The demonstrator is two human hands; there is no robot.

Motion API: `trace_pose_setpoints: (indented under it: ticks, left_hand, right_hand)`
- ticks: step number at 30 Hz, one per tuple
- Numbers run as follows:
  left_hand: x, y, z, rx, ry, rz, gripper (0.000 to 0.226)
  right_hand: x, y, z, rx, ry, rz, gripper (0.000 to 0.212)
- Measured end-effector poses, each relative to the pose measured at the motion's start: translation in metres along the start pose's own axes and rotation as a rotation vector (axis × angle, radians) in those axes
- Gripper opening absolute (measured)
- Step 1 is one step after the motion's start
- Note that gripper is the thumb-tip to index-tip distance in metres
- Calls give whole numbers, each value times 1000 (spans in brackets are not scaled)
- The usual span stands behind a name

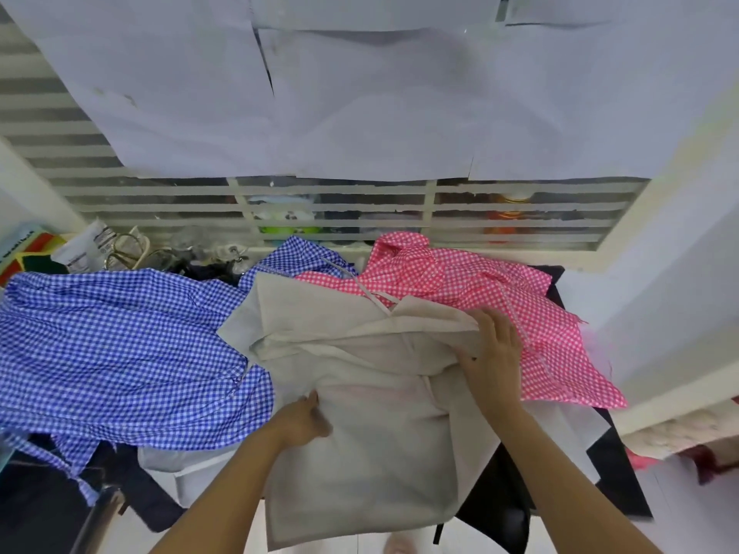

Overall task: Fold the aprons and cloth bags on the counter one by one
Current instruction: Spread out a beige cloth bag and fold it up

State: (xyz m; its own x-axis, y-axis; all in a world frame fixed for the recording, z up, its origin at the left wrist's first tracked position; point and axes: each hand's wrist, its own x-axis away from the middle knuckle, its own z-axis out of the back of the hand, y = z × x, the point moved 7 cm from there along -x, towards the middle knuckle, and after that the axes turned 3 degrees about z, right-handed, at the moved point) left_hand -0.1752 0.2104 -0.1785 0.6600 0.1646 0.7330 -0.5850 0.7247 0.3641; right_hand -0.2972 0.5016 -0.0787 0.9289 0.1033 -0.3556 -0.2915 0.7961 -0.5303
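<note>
The folding looked barely begun. A beige cloth bag point(372, 433) lay rumpled in the middle of the worktop point(624, 485), its upper layer turned over. The left hand point(302, 419) had its fingers clamped on the bag's left edge, and the right hand point(494, 349) gripped a fold at its upper right. The blue checked apron point(120, 345) on the left and the pink checked apron point(520, 305) on the right lay crumpled, unfolded. The bag seemed flat, and I saw nothing inside it.
</note>
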Motion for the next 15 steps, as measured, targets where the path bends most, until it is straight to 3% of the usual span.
trace_pose_setpoints:
  ticks: [2, 4, 7, 9, 11, 13, 15]
  left_hand:
    - [0, -2, 0, 43, -6, -11, 107]
    - [-1, -6, 1, 131, -11, -21, 91]
    - [6, -15, 6, 223, -4, -23, 68]
    - [14, -20, 6, 238, -3, -20, 67]
    - [25, -23, 3, 189, -10, -12, 73]
    - [36, -29, -4, 127, -21, -13, 77]
    - [51, -38, -12, 69, -31, 5, 77]
  right_hand:
    - [-7, 4, -7, 61, -122, -53, 55]
    - [-4, 10, -14, -49, -245, -198, 39]
    - [9, -3, -14, -126, -268, -218, 12]
    - [13, -8, -6, -20, -173, -215, 24]
    - [15, 0, 1, 156, -114, -252, 55]
    - [23, 13, 5, 76, -155, -379, 76]
    - [40, 28, 1, -119, -175, -506, 68]
